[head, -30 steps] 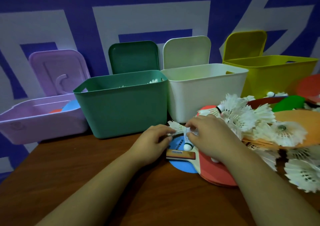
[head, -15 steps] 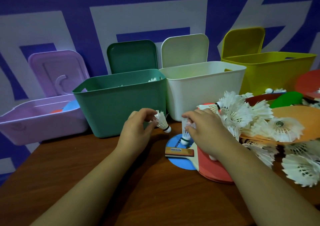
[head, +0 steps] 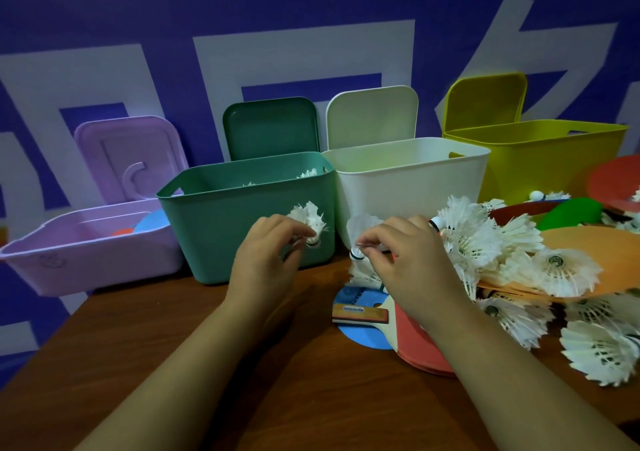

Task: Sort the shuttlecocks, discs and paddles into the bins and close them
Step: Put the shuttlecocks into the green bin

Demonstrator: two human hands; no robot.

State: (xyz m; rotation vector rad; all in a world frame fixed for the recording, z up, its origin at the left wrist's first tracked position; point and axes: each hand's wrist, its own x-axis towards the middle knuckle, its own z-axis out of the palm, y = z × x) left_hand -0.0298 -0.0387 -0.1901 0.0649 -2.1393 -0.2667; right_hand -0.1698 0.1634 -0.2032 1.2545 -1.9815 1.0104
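A brown wooden worktop (head: 311, 398) stands against a blue-and-white wall (head: 311, 35). The left grip (head: 266, 253) pinches a white shuttlecock (head: 309, 218) before the green bin (head: 214, 229). The right grip (head: 408, 260) pinches a second shuttlecock (head: 363, 229) before the white bin (head: 415, 180).

4 rectangular plastic bins in a row: white bin (head: 408, 180), dark green bin (head: 242, 215) just left of it, low lilac bin (head: 93, 249) further left, yellow-green bin (head: 540, 159) on its right. 4 lids, all raised, e.g. white lid (head: 372, 114).

In front of the white bin are 2 bare hands. Left hand (head: 266, 253) pinches 1 white feather shuttlecock (head: 308, 218), right hand (head: 408, 260) at least 1 more (head: 363, 229).

Shuttlecock heap (head: 485, 242) to front-right: well over 10, too tangled for an exact no.

Blue flat discs: 2, w/ 1 in front (head: 360, 336) and 1 inside lilac bin (head: 152, 218).

Red-faced wooden-handled paddle (head: 422, 343): 1. Approx 4 other flat faces to the right, e.g. orange face (head: 595, 246); paddle or disc unclear.
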